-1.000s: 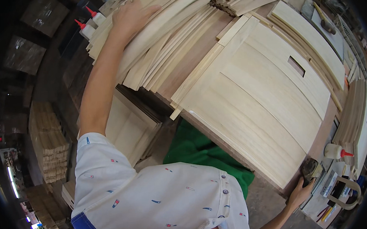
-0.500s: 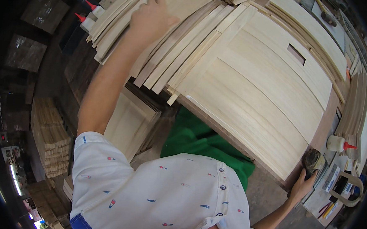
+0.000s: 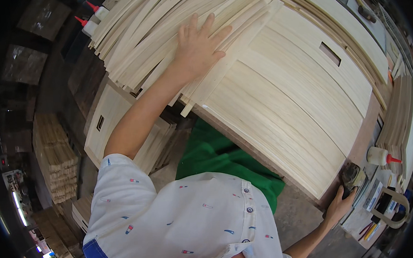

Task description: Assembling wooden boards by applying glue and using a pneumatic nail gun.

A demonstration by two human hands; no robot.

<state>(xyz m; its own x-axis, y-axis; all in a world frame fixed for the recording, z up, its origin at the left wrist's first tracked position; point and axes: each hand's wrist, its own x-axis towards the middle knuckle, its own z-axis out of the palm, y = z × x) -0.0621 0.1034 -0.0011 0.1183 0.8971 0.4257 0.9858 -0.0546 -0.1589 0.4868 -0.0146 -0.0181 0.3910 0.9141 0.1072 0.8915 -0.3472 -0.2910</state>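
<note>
Fingers spread, my left hand [image 3: 197, 49] lies over pale wooden strips [image 3: 140, 48] fanned out on the bench at the upper left. Its fingertips are close to the left edge of a pale wooden panel [image 3: 285, 100], which has flat boards set in a frame and a small rectangular slot near its far right side. At the panel's near right corner my right hand [image 3: 340, 207] is closed around a dark hand tool [image 3: 351, 176] with a worn tan part. The tool's exact kind is hard to make out. It rests beside the panel.
White glue bottles with red tips stand at the far left [image 3: 86, 26] and on the right [image 3: 381, 157]. Stacked boards [image 3: 395, 127], a hammer [image 3: 366, 13] and a hacksaw [image 3: 395, 209] lie to the right. Another slotted panel [image 3: 115, 111] leans below my left arm.
My left hand has come nearer and to the right, from the far strips to beside the panel. Strips there have shifted and now overlap the panel's left edge. My right hand stays on the tool.
</note>
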